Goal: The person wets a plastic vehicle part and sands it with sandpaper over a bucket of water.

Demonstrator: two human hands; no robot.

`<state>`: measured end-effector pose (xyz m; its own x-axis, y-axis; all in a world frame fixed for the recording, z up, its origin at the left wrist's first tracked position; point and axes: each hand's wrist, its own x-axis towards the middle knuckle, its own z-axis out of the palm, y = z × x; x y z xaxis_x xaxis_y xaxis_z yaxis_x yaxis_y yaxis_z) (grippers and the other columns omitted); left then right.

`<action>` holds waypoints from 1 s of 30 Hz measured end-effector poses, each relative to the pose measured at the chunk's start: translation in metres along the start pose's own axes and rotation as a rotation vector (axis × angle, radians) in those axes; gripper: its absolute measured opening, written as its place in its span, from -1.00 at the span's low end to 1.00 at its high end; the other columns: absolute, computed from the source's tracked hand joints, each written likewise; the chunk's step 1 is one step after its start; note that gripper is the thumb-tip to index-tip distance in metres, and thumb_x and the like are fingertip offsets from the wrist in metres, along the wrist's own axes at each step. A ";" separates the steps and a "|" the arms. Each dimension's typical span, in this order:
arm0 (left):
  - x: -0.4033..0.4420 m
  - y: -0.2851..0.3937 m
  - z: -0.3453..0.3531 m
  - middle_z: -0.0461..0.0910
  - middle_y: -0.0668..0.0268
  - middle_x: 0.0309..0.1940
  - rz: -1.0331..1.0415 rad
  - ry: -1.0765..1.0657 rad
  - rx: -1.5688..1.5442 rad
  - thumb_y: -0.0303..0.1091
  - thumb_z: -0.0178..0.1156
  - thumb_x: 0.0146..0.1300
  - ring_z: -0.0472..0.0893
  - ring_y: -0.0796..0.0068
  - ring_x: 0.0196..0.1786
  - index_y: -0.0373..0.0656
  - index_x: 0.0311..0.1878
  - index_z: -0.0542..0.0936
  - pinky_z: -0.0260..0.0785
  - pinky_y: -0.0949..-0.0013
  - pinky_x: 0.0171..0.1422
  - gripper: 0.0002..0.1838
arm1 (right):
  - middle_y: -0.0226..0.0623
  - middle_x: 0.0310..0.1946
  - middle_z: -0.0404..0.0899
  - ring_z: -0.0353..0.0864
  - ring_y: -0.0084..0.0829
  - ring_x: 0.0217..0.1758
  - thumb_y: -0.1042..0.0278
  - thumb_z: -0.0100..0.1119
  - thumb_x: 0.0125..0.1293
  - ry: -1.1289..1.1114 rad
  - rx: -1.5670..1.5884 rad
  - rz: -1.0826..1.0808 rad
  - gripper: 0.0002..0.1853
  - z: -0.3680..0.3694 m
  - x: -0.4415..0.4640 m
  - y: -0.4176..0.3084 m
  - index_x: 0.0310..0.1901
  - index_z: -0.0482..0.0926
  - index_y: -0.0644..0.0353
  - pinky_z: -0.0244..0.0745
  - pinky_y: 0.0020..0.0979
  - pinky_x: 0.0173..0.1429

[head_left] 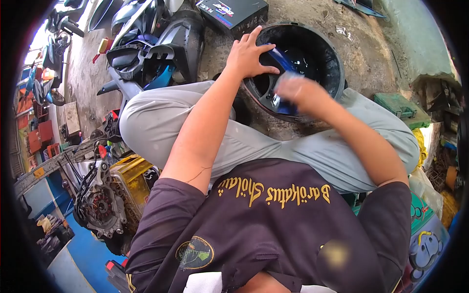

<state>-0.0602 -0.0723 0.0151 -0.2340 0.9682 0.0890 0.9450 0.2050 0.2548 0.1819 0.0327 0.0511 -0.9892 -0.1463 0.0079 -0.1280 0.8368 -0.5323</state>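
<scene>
A round black tub point(333, 58) stands on the floor between my bent legs. A glossy blue and dark panel point(282, 58), like a motorcycle body part, leans inside it, with wet-looking shine around it. My left hand point(249, 58) is at the tub's left rim, its fingers spread wide, thumb and index finger resting on the panel. Over the panel's lower right part, my right hand point(305, 95) is smeared by motion. Its fingers look curled around something pale, too blurred to name.
A black box point(234, 14) with printed lettering sits beyond the tub. Motorcycle body parts point(166, 53) are piled at the upper left. A green case point(401, 110) lies to the right. Metal engine parts point(100, 200) and a yellow crate point(132, 180) stand at my left.
</scene>
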 end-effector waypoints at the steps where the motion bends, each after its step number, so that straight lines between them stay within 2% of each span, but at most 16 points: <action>1: -0.003 0.000 0.001 0.15 0.08 0.70 0.000 -0.011 -0.001 0.58 0.48 -0.10 0.33 -0.06 0.59 0.49 0.36 0.71 0.26 -0.09 0.61 -0.11 | -0.10 0.26 0.70 0.62 -0.08 0.43 0.60 0.26 0.10 0.168 -0.073 0.058 -0.45 0.001 0.001 0.011 0.20 0.71 0.18 0.51 -0.11 0.52; 3: 0.000 0.000 -0.002 0.15 0.09 0.70 0.003 -0.016 0.003 0.58 0.49 -0.11 0.34 -0.05 0.60 0.49 0.35 0.71 0.27 -0.08 0.61 -0.10 | -0.09 0.23 0.72 0.63 -0.10 0.42 0.59 0.24 0.14 0.108 -0.130 -0.014 -0.50 0.004 -0.005 0.003 0.18 0.71 0.21 0.52 -0.12 0.51; 5: 0.000 0.000 -0.004 0.17 0.07 0.69 0.011 -0.004 0.018 0.59 0.50 -0.15 0.35 -0.07 0.59 0.42 0.39 0.69 0.28 -0.10 0.60 -0.03 | -0.09 0.19 0.73 0.66 -0.13 0.39 0.57 0.23 0.15 0.113 -0.111 -0.208 -0.53 0.024 -0.010 -0.022 0.15 0.71 0.24 0.53 -0.13 0.50; 6: 0.000 0.000 -0.003 0.17 0.07 0.69 0.013 0.012 0.000 0.59 0.51 -0.16 0.35 -0.07 0.59 0.36 0.40 0.68 0.28 -0.11 0.60 0.00 | -0.09 0.17 0.74 0.67 -0.14 0.37 0.57 0.24 0.15 0.041 -0.053 -0.165 -0.54 0.017 -0.004 -0.040 0.14 0.71 0.23 0.55 -0.13 0.46; 9: 0.003 -0.005 0.004 0.15 0.06 0.70 -0.003 0.030 0.011 0.67 0.46 -0.22 0.34 -0.07 0.60 0.16 0.45 0.64 0.27 -0.11 0.61 0.17 | -0.10 0.16 0.75 0.67 -0.13 0.37 0.57 0.24 0.14 0.067 -0.046 -0.002 -0.53 0.006 0.000 -0.008 0.15 0.72 0.20 0.55 -0.13 0.45; 10: 0.004 -0.004 0.005 0.14 0.06 0.71 -0.012 0.036 0.023 0.71 0.44 -0.25 0.34 -0.07 0.60 0.08 0.46 0.63 0.27 -0.11 0.60 0.23 | -0.14 0.15 0.75 0.67 -0.12 0.36 0.57 0.23 0.13 0.162 -0.032 0.037 -0.52 0.001 0.001 0.008 0.14 0.73 0.18 0.54 -0.14 0.45; 11: 0.004 -0.003 0.007 0.13 0.04 0.71 -0.012 0.018 0.031 0.72 0.44 -0.25 0.34 -0.07 0.60 0.04 0.47 0.62 0.27 -0.11 0.60 0.25 | -0.20 0.13 0.76 0.68 -0.11 0.36 0.58 0.23 0.12 0.224 -0.100 0.010 -0.53 0.002 -0.002 0.013 0.12 0.73 0.16 0.52 -0.14 0.47; 13: 0.004 -0.003 0.004 0.11 0.02 0.72 -0.018 -0.009 0.058 0.72 0.44 -0.26 0.34 -0.06 0.60 -0.05 0.47 0.61 0.27 -0.09 0.60 0.30 | -0.25 0.12 0.76 0.67 -0.12 0.36 0.60 0.22 0.11 0.123 -0.077 -0.131 -0.54 0.005 -0.010 -0.012 0.10 0.73 0.15 0.52 -0.12 0.48; 15: 0.005 -0.003 0.000 0.10 0.02 0.73 -0.017 -0.037 0.065 0.70 0.45 -0.25 0.33 -0.04 0.61 -0.03 0.46 0.63 0.26 -0.08 0.61 0.27 | -0.23 0.13 0.74 0.66 -0.14 0.35 0.56 0.22 0.17 0.065 -0.021 -0.214 -0.58 0.017 -0.012 -0.038 0.09 0.73 0.13 0.52 -0.09 0.46; 17: 0.004 -0.002 -0.001 0.10 0.02 0.73 -0.022 -0.045 0.044 0.67 0.48 -0.25 0.31 -0.03 0.63 -0.04 0.43 0.66 0.24 -0.10 0.64 0.24 | -0.22 0.13 0.75 0.67 -0.13 0.32 0.55 0.22 0.18 0.055 -0.064 -0.134 -0.58 0.006 -0.005 -0.020 0.11 0.73 0.12 0.53 -0.11 0.43; 19: 0.003 -0.001 -0.002 0.11 0.03 0.73 -0.041 -0.061 0.031 0.66 0.49 -0.26 0.32 -0.03 0.62 -0.03 0.41 0.67 0.24 -0.10 0.64 0.22 | -0.19 0.11 0.76 0.66 -0.07 0.33 0.57 0.24 0.15 0.188 -0.053 0.052 -0.55 -0.004 -0.002 0.006 0.12 0.73 0.13 0.54 -0.07 0.38; 21: 0.008 0.001 -0.005 0.11 0.04 0.73 -0.044 -0.058 0.024 0.65 0.50 -0.26 0.33 -0.03 0.62 -0.02 0.39 0.68 0.25 -0.09 0.64 0.20 | -0.21 0.12 0.76 0.66 -0.07 0.33 0.55 0.24 0.16 0.129 -0.175 -0.029 -0.57 -0.001 -0.008 0.001 0.11 0.73 0.13 0.54 -0.07 0.40; 23: 0.005 0.000 -0.005 0.12 0.05 0.72 -0.042 -0.061 0.033 0.64 0.51 -0.26 0.35 -0.04 0.60 -0.01 0.38 0.70 0.26 -0.08 0.63 0.18 | -0.25 0.11 0.76 0.68 -0.11 0.31 0.53 0.25 0.16 0.167 -0.059 -0.261 -0.61 0.021 -0.012 -0.025 0.05 0.74 0.14 0.54 -0.09 0.43; 25: 0.006 -0.002 -0.004 0.18 0.07 0.70 -0.031 -0.027 0.032 0.68 0.48 -0.28 0.34 0.03 0.61 -0.01 0.38 0.69 0.28 -0.08 0.60 0.21 | -0.22 0.12 0.76 0.69 -0.12 0.30 0.54 0.23 0.16 0.085 -0.027 -0.205 -0.61 0.021 -0.008 -0.031 0.06 0.75 0.15 0.54 -0.11 0.42; 28: 0.006 0.001 -0.007 0.18 0.07 0.70 -0.048 -0.052 0.007 0.67 0.49 -0.28 0.32 0.00 0.63 0.00 0.38 0.69 0.25 -0.07 0.63 0.20 | -0.17 0.17 0.75 0.69 -0.13 0.32 0.58 0.24 0.14 0.195 -0.018 0.079 -0.56 0.001 -0.001 0.008 0.09 0.74 0.16 0.53 -0.10 0.41; 30: 0.004 0.001 -0.005 0.18 0.06 0.69 -0.040 -0.051 0.008 0.67 0.49 -0.28 0.32 -0.01 0.62 0.01 0.38 0.69 0.26 -0.06 0.63 0.20 | -0.22 0.12 0.76 0.70 -0.13 0.31 0.56 0.23 0.18 0.183 -0.100 -0.066 -0.61 0.004 -0.008 0.001 0.07 0.75 0.14 0.56 -0.11 0.41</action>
<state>-0.0611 -0.0685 0.0203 -0.2604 0.9650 0.0300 0.9369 0.2451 0.2493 0.1900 0.0322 0.0474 -0.9739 -0.1118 0.1977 -0.1899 0.8784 -0.4387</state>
